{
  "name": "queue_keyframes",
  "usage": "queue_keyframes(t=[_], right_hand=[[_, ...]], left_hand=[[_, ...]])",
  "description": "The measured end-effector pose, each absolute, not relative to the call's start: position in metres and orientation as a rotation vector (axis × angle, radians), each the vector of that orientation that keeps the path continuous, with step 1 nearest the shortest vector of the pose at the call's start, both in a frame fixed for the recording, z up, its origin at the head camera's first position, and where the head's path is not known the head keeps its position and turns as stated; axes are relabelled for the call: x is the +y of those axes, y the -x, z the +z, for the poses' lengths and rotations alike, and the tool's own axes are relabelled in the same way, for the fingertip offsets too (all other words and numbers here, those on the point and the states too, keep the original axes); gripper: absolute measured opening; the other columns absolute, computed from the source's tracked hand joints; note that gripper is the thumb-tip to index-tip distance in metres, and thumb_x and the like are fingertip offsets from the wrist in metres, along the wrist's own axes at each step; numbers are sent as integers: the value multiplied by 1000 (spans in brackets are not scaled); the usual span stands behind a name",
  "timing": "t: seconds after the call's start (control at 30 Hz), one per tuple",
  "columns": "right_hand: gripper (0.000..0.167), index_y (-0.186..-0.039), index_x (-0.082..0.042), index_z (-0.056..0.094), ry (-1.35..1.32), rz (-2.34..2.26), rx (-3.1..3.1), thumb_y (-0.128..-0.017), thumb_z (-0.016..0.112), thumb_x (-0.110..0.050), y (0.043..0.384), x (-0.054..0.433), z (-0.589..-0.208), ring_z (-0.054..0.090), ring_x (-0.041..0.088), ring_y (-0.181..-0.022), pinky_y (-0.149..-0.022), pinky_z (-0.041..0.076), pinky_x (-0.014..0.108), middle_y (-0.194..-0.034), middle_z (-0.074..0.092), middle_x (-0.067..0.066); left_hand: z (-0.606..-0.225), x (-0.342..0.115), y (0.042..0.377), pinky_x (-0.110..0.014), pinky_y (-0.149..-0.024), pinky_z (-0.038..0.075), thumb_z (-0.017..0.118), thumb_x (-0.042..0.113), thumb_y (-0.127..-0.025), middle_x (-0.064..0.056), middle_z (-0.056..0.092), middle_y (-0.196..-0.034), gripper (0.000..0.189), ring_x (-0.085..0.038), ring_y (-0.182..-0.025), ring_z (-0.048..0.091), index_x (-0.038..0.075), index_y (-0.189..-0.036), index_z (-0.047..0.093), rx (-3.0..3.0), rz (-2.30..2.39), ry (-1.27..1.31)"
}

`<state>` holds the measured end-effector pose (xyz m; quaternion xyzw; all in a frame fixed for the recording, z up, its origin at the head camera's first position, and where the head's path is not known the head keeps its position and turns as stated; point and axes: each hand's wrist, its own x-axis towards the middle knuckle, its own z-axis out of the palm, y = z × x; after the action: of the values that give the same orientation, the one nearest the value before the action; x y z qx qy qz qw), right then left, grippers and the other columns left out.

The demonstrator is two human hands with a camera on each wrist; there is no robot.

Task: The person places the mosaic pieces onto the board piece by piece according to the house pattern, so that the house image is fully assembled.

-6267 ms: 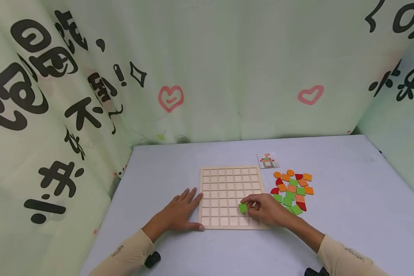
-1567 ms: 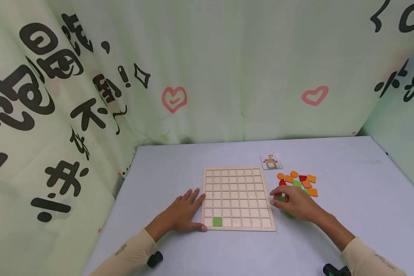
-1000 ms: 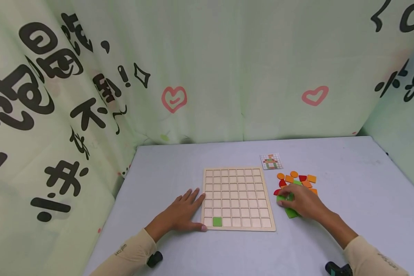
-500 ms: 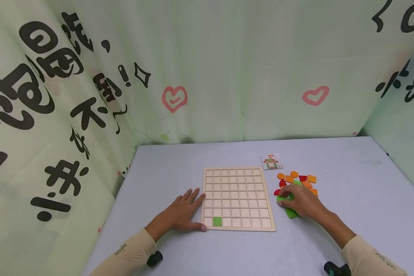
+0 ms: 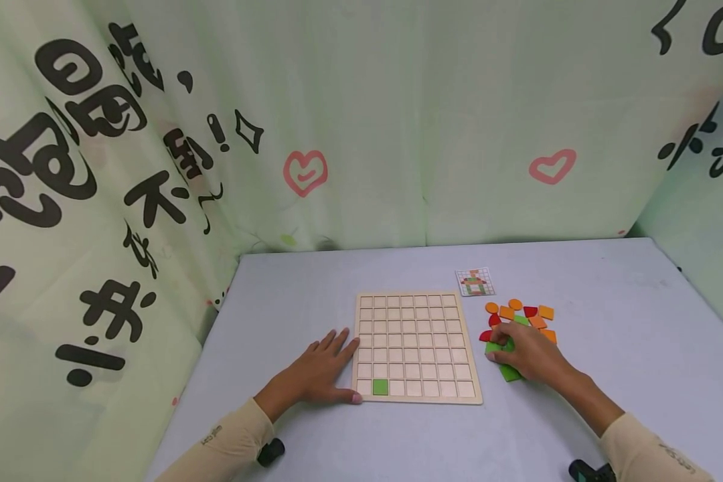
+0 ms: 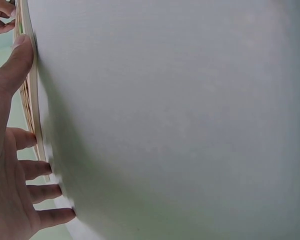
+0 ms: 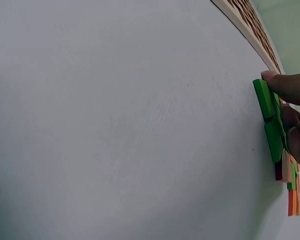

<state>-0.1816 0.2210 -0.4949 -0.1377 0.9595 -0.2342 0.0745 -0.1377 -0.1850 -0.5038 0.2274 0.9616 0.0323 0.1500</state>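
My left hand [image 5: 322,371] lies flat with fingers spread, its thumb and index fingertip at the left edge of the wooden grid board [image 5: 478,396]. In the left wrist view, the left hand's fingers [image 6: 45,194] reach down to the table beside that board. One green square block [image 5: 380,387] sits in the nearest row, second cell from the left. To the board's right, my right hand [image 5: 527,351] is over the loose blocks, thumb and index finger at opposite sides of a green block [image 5: 492,347]. The right wrist view shows the thumb at a green block's edge [image 7: 264,97].
Orange blocks [image 5: 545,312], red rounded pieces [image 5: 485,336] and more green blocks [image 5: 509,373] lie around the right hand, partly hidden by it. A small pattern card [image 5: 474,282] lies behind the board's right corner. A pale curtain [image 5: 422,120] hangs behind the table.
Earlier the right hand held a green block above the board; a green block now sits in the nearest row. The right hand moved right to the loose blocks. The left hand stayed put.
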Motion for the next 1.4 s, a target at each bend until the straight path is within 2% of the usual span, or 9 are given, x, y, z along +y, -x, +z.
queue_keyframes(t=[0.47, 0.63, 0.83, 1.0, 1.23, 1.4], right_hand=[[39, -105, 1, 74, 301, -685, 2929, -77, 87, -24, 178, 222, -494, 56, 25, -87, -60, 47, 30, -93, 67, 11], [35, -101, -3, 72, 339, -714, 2933, -77, 88, -23, 177, 222, -495, 56, 22, -85, -62, 47, 29, -89, 66, 6], [30, -97, -8, 67, 367, -759, 2936, -78, 86, -21, 175, 223, -498, 52, 15, -76, -55, 41, 24, -80, 61, -1], [25, -100, -8, 69, 393, -832, 2923, -81, 84, -17, 174, 225, -500, 52, 14, -75, -54, 41, 22, -79, 61, -2], [29, -116, -10, 71, 407, -909, 2911, -88, 75, -13, 175, 226, -500, 49, 13, -66, -49, 38, 23, -83, 63, 1], [23, -110, -11, 74, 437, -958, 2907, -88, 77, -14, 178, 223, -500, 52, 13, -71, -50, 41, 22, -83, 65, 0]], left_hand=[[-501, -181, 138, -57, -115, 33, 54, 82, -81, -11, 19, -168, 107, -38, -154, 21, 19, -161, 24, 2754, 100, -637], [-500, -180, 138, -57, -115, 34, 54, 82, -81, -12, 20, -168, 107, -38, -153, 21, 18, -161, 25, 2754, 107, -637], [-499, -180, 137, -57, -115, 33, 55, 82, -80, -12, 20, -168, 107, -38, -154, 21, 18, -161, 25, 2752, 104, -626], [-501, -181, 137, -57, -115, 33, 55, 83, -80, -12, 20, -168, 108, -38, -153, 21, 18, -161, 25, 2751, 93, -626], [-500, -182, 136, -58, -115, 33, 56, 82, -79, -13, 20, -168, 109, -39, -153, 21, 17, -161, 25, 2746, 117, -633], [-498, -183, 137, -58, -115, 33, 56, 82, -80, -13, 20, -168, 109, -38, -153, 21, 17, -161, 25, 2742, 131, -638]])
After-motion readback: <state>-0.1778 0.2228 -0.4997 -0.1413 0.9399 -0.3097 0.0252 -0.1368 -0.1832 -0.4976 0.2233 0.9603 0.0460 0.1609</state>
